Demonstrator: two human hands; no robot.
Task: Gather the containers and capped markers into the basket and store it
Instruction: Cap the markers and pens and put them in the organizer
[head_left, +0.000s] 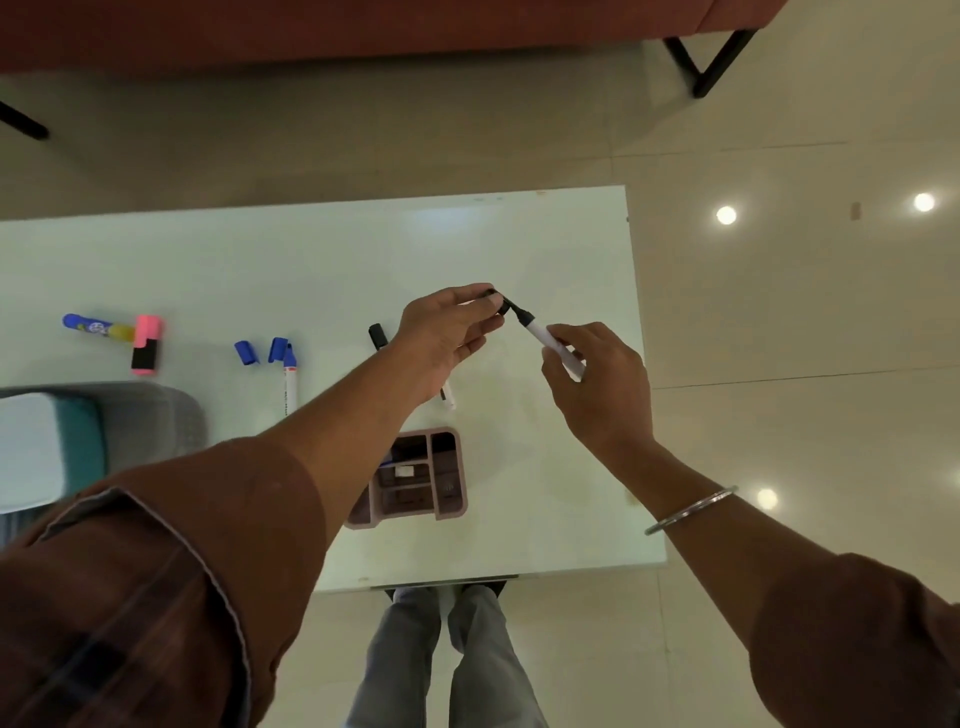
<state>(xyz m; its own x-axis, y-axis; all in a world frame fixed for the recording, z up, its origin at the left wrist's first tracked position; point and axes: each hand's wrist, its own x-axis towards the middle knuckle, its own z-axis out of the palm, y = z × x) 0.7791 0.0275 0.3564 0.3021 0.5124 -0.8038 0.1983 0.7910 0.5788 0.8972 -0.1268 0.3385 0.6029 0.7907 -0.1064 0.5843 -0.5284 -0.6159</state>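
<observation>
My right hand (597, 379) grips a white marker with a black tip (543, 335), held above the table. My left hand (447, 332) pinches a black cap (498, 301) right at that tip. Below my hands sits a pink divided basket (452, 512) with small items in its compartments. Another black marker (378, 335) lies partly hidden under my left wrist. Further left lie an uncapped blue marker (290, 382) and two loose blue caps (247, 352). A pink highlighter (146, 344) and a blue-and-yellow container (97, 327) lie at the far left.
The glass table (311, 260) ends at the right near my right hand and close to my legs. A grey chair with a teal and white cushion (62, 441) stands at the left edge. A red sofa (363, 31) lines the far side.
</observation>
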